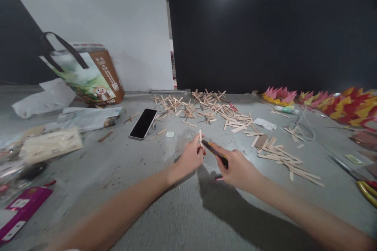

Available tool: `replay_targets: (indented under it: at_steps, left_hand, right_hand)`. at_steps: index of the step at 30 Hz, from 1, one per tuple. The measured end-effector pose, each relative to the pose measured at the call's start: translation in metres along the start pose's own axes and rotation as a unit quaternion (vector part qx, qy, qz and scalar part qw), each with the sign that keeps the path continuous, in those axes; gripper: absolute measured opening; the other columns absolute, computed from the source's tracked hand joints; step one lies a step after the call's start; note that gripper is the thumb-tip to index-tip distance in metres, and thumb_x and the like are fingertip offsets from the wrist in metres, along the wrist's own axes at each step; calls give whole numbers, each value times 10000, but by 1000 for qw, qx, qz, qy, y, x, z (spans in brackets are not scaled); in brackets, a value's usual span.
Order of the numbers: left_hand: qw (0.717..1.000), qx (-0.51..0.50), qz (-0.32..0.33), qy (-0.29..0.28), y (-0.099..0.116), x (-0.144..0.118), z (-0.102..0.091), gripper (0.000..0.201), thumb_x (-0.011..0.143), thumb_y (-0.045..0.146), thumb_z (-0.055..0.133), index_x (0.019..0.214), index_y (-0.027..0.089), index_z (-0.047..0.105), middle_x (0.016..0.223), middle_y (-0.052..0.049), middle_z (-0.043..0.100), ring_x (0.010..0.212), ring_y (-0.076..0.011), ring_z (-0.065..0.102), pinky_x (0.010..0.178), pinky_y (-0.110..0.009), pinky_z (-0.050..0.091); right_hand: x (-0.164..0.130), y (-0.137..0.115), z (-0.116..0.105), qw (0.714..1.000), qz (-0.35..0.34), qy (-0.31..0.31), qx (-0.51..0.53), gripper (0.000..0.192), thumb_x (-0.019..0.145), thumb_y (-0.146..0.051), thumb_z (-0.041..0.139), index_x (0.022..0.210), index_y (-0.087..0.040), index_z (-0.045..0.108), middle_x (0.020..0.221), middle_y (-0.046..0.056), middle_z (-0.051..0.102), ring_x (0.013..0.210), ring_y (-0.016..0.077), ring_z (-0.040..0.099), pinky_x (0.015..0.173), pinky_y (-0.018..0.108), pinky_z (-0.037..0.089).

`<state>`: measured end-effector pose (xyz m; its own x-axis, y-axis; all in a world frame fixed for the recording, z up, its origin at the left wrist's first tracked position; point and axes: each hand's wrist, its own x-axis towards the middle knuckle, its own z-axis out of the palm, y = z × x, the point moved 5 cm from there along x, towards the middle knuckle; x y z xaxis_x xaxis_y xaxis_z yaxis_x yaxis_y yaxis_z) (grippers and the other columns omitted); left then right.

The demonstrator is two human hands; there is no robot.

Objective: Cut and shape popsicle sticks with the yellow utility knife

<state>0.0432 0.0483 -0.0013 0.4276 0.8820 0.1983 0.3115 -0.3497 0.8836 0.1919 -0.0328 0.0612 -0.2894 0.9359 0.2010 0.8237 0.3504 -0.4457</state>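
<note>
The left hand [193, 153] pinches a short, flat, pale wooden stick [200, 136] upright between its fingers. Just right of that pinch, the right hand [239, 169] wraps its fingers around a slim black-and-yellow cutting tool [217, 153], its tip at the stick; the blur leaves unclear whether it touches. Just below the right hand, a small pinkish-red object [219, 179] lies on the grey tabletop [159, 211]. Left of the grip, near it, sits a small pale paper square [169, 134], and beyond that a black-screened smartphone [143, 124]. To the grip's right spreads a loose group of flat pale wooden sticks [269, 158]. Farther ahead of both hands lies a wide pile of crossed wooden sticks [207, 98]. Well off, ahead and left, stands a green-and-brown printed carrier bag [91, 76].
</note>
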Motion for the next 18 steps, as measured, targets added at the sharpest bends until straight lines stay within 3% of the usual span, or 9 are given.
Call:
replay_targets:
  at_steps: [4,8,11,16,18]
  left_hand:
    - [1000,17,7,-10,3,0,0,451,933,114,484,1383,126,515,698,16,676,574,-145,585,632,-271,439]
    - [999,38,18,-11,3,-2,1,475,935,125,491,1409,134,507,719,13,694,571,-145,579,634,-278,443]
    - [1000,24,9,-12,0,-1,3,493,916,132,507,1408,147,518,713,18,689,559,-147,574,592,-269,427]
    - [1000,25,-5,0,-1,1,-1,445,923,134,499,1368,148,526,689,33,669,553,-139,565,603,-259,426]
    - [999,35,-1,-7,1,1,-2,431,927,119,485,1356,141,524,691,28,669,576,-143,580,635,-263,440]
  right_hand:
    - [-4,2,3,1000,3,3,2,578,968,-196,457,1537,-175,556,668,25,734,423,133,431,495,249,298]
    - [12,3,-24,999,-19,-39,14,494,958,-165,485,1403,-230,687,800,31,783,497,117,494,542,223,364]
    - [22,3,-35,997,-34,-60,33,448,950,-157,487,1310,-181,752,803,57,792,550,137,557,578,231,413]
    - [9,4,-8,998,-9,-12,64,516,958,-184,471,1435,-174,666,999,96,825,557,139,596,593,233,450]
    - [-2,5,5,998,12,29,61,552,969,-195,466,1501,-151,604,940,108,822,526,144,598,587,238,438]
